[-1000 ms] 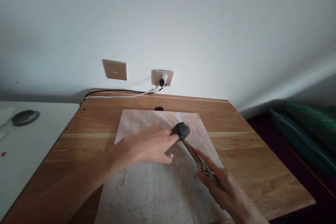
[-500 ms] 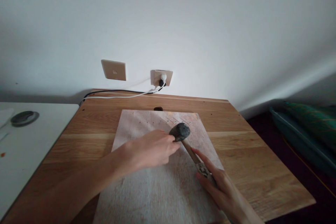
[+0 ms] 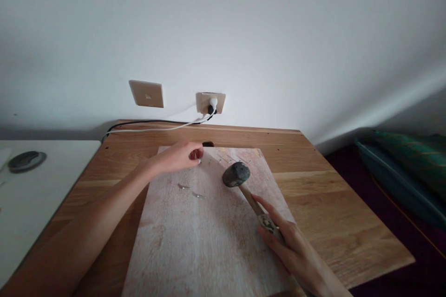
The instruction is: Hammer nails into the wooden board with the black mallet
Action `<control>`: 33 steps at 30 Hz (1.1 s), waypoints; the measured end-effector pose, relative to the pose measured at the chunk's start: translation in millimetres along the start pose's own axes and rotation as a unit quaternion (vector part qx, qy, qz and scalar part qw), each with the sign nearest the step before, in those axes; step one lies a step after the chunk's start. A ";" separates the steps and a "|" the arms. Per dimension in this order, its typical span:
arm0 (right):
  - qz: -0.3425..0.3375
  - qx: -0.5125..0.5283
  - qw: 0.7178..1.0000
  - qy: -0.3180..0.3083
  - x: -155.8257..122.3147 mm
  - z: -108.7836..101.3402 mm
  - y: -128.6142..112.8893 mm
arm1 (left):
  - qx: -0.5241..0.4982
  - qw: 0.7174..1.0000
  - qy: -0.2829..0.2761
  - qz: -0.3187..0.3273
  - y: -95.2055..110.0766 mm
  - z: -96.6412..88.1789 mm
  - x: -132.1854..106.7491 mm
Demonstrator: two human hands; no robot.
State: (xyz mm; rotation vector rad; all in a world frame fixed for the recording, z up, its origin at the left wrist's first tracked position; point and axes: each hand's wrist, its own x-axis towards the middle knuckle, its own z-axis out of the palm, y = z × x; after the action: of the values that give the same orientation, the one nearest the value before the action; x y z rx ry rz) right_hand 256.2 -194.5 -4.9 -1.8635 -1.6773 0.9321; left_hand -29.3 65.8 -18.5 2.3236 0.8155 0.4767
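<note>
A person works at a pale board (image 3: 209, 241) lying flat on a wooden table (image 3: 331, 222). The left hand (image 3: 179, 157) reaches out to the far left part of the board, its fingertips pinched together on a small nail (image 3: 200, 161) that stands at the board's surface. The right hand (image 3: 291, 248), near the right edge of the board, is closed around the wooden handle of a hammer (image 3: 237, 175), index finger stretched along the shaft; the dark, rounded head sits low over the board, to the right of the pinched nail and apart from it. Two loose nails (image 3: 191, 191) lie flat on the board, nearer than the left hand. A row of nails (image 3: 230, 160) runs along the board's far edge, just beyond the hammer head. On the wall behind the table, a white plug (image 3: 212, 102) sits in a socket (image 3: 220, 100) beside a blank wall plate (image 3: 146, 93), and cables (image 3: 153, 126) trail left along the table's far edge. A grey disc (image 3: 26, 159) rests on a white surface (image 3: 42, 195) at far left.
</note>
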 end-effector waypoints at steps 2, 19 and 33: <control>0.002 0.001 1.000 0.002 -0.5 0.2 -1.4 | 0.011 1.000 0.006 0.005 0.0 3.5 0.3; 0.010 0.013 1.000 -0.009 1.0 1.0 -2.5 | -0.014 1.000 0.012 0.011 4.2 6.1 -1.3; 0.009 0.006 1.000 0.001 -0.2 0.6 -0.7 | 0.009 0.999 0.018 0.026 6.1 5.2 -2.6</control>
State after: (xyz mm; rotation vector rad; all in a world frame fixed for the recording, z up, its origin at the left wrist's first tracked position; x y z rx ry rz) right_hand 255.3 -194.7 -4.7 -1.8748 -1.6527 0.9462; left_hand -26.0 58.1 -18.6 2.3640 0.7815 0.5355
